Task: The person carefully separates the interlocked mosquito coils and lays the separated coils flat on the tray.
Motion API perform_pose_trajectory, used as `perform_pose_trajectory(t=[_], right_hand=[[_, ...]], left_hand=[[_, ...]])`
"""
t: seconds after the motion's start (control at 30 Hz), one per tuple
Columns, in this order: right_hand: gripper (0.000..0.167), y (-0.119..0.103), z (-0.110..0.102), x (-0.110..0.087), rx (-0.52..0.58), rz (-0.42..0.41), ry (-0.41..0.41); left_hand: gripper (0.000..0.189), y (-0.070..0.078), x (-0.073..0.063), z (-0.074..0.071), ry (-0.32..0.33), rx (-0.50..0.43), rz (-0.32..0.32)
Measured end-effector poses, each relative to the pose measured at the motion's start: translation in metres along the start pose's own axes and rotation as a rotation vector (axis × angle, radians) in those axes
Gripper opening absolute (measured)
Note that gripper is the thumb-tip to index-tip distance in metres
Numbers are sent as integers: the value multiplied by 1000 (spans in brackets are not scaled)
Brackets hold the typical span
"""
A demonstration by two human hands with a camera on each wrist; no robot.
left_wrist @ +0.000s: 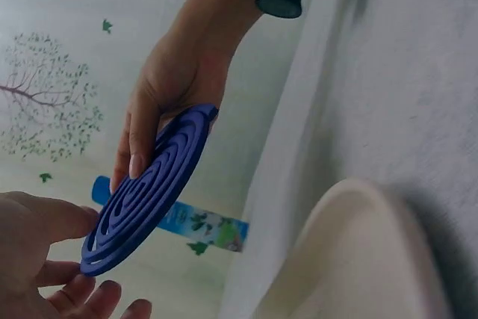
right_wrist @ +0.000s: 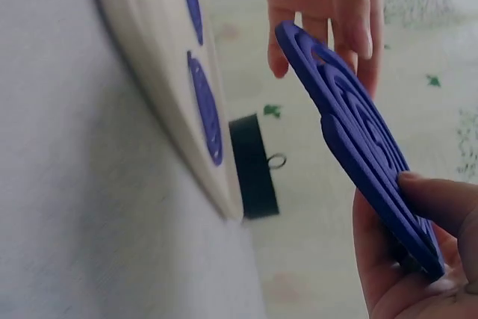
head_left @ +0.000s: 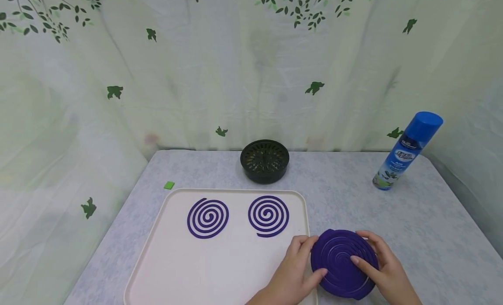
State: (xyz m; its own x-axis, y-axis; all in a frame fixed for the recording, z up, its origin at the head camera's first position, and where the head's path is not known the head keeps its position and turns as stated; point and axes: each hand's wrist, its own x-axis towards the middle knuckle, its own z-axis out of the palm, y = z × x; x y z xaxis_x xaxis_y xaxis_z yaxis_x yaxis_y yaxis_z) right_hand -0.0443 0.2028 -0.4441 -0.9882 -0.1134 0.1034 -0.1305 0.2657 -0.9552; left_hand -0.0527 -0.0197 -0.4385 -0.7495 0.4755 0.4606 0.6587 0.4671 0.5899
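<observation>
Over the tray's right edge, a round set of purple mosquito coils (head_left: pixel 341 274), nested together, is held up tilted between both hands. My right hand (head_left: pixel 387 270) grips it at the right, thumb on its face and fingers behind. At the opposite rim my left hand (head_left: pixel 292 270) pinches it between thumb and fingers; in the left wrist view its other fingers are spread. Two separate spiral coils, a left one (head_left: pixel 208 218) and a right one (head_left: pixel 269 216), lie flat on the white tray (head_left: pixel 188 265).
Behind the tray stands a black round coil holder (head_left: pixel 265 161) with a slotted lid. A blue air freshener can (head_left: pixel 406 151) stands at the back right. One small green square (head_left: pixel 169 185) lies by the tray's far left corner. A leaf-patterned curtain (head_left: pixel 251 69) encloses the table.
</observation>
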Motion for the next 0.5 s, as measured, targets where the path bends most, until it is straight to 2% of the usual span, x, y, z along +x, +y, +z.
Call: perform_pose_trajectory(t=[0.03, 0.1, 0.23, 0.3, 0.37, 0.5], right_hand=[[54, -4, 2, 2, 1, -14, 7], [54, -11, 6, 8, 13, -45, 16], [53, -24, 14, 19, 40, -122, 27], [53, -29, 17, 25, 50, -168, 22], [54, -32, 21, 30, 74, -206, 9], [50, -36, 27, 39, 111, -255, -26]], left_hand=[[53, -1, 3, -5, 23, -71, -10], [43, -3, 9, -14, 54, -197, -68], [33, -9, 20, -30, 88, -409, -236], [30, -11, 25, -38, 97, -486, -313], [26, -9, 29, -49, 110, -548, -358], [22, -4, 33, -69, 125, -589, -404]])
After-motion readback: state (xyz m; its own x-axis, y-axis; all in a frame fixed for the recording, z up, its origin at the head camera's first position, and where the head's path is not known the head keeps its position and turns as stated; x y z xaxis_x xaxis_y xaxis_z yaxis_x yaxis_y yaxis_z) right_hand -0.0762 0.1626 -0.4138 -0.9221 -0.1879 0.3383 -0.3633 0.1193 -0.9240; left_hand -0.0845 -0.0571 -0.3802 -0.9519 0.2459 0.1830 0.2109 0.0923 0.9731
